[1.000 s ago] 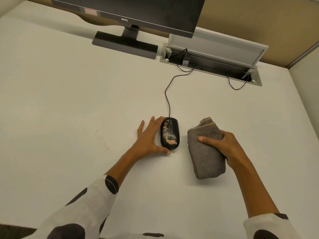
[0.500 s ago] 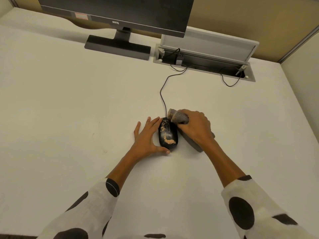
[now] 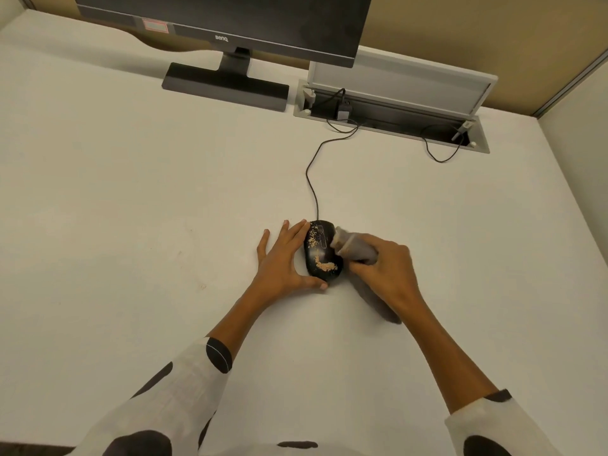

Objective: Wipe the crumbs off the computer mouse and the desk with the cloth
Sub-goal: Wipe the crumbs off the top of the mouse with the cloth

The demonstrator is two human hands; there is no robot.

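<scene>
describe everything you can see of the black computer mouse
The black corded computer mouse lies flat on the white desk, glossy like plastic, with tan crumbs scattered over its top. Its thin black cable runs back to the desk's cable tray. The left hand braces its left side; the grey cloth, gripped by the right hand, meets its right edge.

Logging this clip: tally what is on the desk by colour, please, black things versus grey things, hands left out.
Black: 2, the monitor and the computer mouse with its cable
Grey: 1, the cloth gripped in the right hand
Total: 3
</scene>
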